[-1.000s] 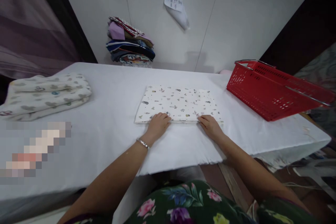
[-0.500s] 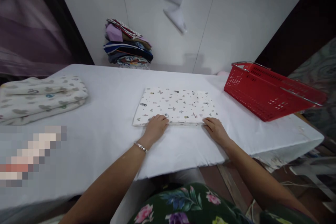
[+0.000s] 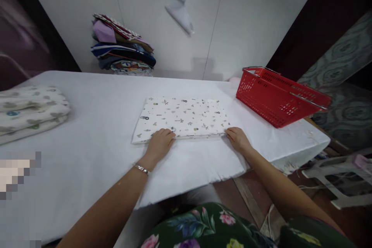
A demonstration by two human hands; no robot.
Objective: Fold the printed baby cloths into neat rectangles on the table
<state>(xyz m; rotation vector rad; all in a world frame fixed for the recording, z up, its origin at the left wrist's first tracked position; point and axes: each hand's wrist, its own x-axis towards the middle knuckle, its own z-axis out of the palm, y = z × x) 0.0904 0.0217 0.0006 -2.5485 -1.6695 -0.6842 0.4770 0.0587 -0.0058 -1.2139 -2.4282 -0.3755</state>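
A folded white cloth (image 3: 181,118) with small printed motifs lies flat on the white-covered table in front of me. My left hand (image 3: 159,143), with a silver bracelet at its wrist, is closed on the near edge, left of the middle. At the near right corner, my right hand (image 3: 238,138) has its fingertips closed on the folded layers. Both thumbs are largely hidden from above.
A thicker spotted cloth (image 3: 31,110) lies at the table's left. Folded fabrics (image 3: 122,48) are stacked by the back wall. On the right stands a red plastic basket (image 3: 280,99) with metal handles. A white stool (image 3: 340,182) stands beyond the table's right end.
The camera view has turned slightly right, so the scene sits further left. My right hand has slid right along the near edge to the corner. My left hand keeps its place on the cloth.
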